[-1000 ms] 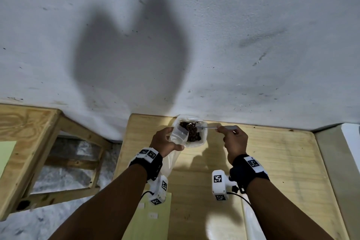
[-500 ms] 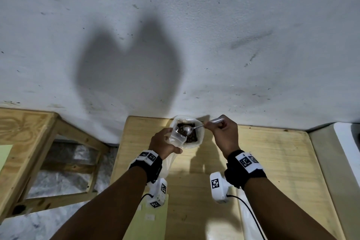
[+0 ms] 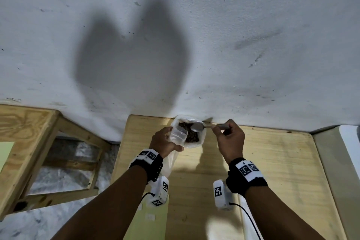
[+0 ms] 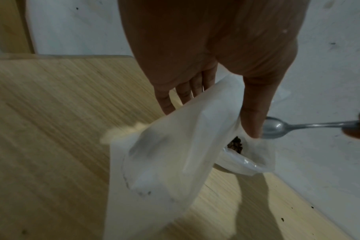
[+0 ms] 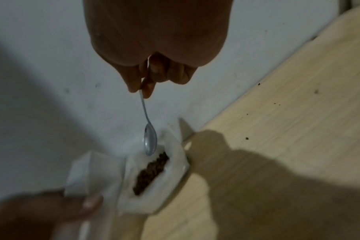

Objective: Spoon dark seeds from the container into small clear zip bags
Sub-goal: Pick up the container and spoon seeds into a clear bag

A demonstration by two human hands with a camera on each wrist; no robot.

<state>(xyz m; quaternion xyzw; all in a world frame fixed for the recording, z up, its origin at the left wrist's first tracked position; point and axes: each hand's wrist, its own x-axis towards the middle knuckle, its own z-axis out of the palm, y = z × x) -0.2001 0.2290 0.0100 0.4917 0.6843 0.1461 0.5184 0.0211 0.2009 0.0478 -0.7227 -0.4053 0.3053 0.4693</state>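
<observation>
Inside container [image 3: 201,138], dark seeds [image 3: 190,134].

**What we cannot make out**

We see the zip bag [image 4: 175,154] only as a blurred pale sheet in the left wrist view, its lower end cut off by the frame. The container [image 3: 201,139] hides behind that bag on its left side. We cannot tell whether the spoon [image 5: 150,142] bowl carries any seeds [image 5: 152,170]. The left hand [image 5: 41,216] is smeared in the right wrist view.

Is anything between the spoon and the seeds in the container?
Nothing visible. The spoon hangs over the open container, seeds exposed. The left hand holds the zip bag off to the side.
</observation>
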